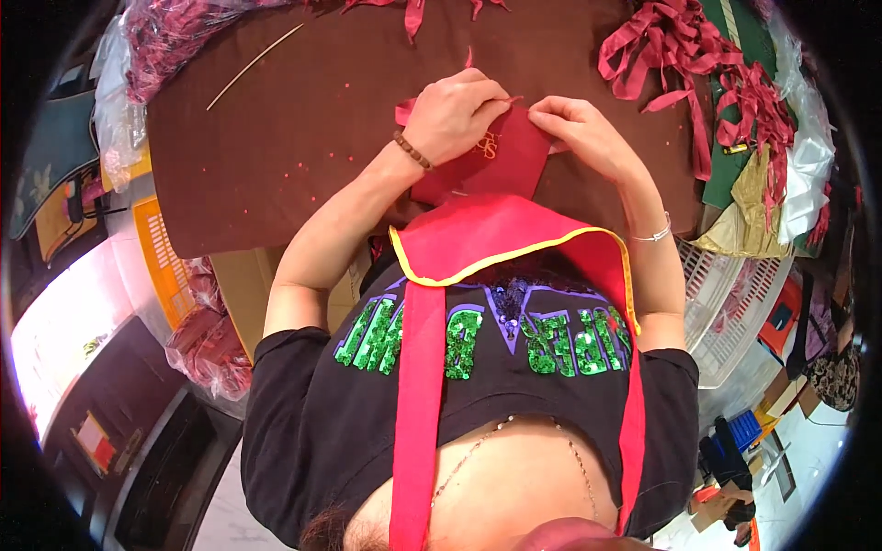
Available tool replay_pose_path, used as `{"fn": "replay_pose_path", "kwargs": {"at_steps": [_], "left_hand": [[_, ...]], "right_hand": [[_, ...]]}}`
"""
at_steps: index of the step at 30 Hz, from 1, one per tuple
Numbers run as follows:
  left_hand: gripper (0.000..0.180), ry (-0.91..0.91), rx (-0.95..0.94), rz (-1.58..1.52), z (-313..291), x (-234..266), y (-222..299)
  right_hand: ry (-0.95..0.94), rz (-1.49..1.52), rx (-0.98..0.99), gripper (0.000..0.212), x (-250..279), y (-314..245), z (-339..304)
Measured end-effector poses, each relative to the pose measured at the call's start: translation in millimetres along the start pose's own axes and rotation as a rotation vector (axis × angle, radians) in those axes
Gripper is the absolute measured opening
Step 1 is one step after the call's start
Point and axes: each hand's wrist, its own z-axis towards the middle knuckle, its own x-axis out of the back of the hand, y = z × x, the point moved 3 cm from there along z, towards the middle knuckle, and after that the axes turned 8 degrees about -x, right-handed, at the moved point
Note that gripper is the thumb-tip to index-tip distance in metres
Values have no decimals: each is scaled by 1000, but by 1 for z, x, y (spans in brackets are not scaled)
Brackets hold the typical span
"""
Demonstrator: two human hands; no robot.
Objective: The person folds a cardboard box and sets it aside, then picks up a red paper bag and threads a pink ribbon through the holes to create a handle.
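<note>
Before us, a smooth, matt red piece (pixel 510 165) carries shiny gold print (pixel 485 147) over dull brown cloth (pixel 253 138); fabric ribbons (pixel 634 83) show a soft sheen, clear film (pixel 118 124) crinkles glossily, green sequins (pixel 463 347) glitter and an orange crate (pixel 158 257) is smooth plastic.

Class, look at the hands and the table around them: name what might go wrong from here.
1. The left hand and right hand have only fingertips at the red piece's top edge, so it might slip.
2. The apron bulges close to it and could catch it.
3. Ribbons lie near the table's right edge; an arm might drag some off.
</note>
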Motion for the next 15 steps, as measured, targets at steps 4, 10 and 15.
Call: {"fn": "replay_pose_path", "kwargs": {"at_steps": [4, 10, 15], "left_hand": [[13, -19, -29, -37, 0, -6, -6], [12, 211, -62, 104, -1, 1, 13], [11, 84, -132, 225, -14, -8, 30]], "right_hand": [[-24, -63, -31, 29, 3, 7, -6], [-10, 38, -36, 31, 4, 14, -6], [6, 47, -41, 31, 3, 12, -7]]}}
